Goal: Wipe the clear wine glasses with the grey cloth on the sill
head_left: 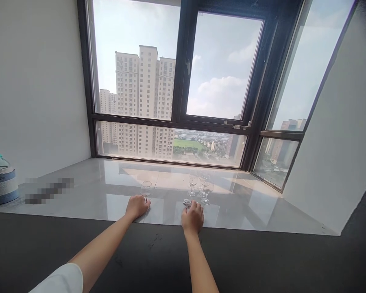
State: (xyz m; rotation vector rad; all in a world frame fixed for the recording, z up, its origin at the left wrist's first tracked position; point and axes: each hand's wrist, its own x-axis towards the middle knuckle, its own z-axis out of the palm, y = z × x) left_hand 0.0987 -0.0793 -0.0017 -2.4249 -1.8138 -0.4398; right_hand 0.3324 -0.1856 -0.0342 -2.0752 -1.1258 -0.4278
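Observation:
Near the front edge of the window sill (pixel 125 207), my left hand (pixel 137 206) is closed round the lower part of a clear stemmed glass (pixel 146 186). The glass's round rim shows above my fingers; its foot is hidden. My right hand (pixel 193 217) rests at the sill edge, fingers curled round a small crumpled white-grey cloth (pixel 187 202) that pokes out on its left side. Just beyond this hand stands a group of several clear stemmed glasses (pixel 205 191), upright and close together.
At the far left stands a clear container with a green lid and a blue-and-white band (pixel 2 183). Beside it a patch is blurred out. Dark-framed windows (pixel 177 81) rise behind the sill, with walls at both sides.

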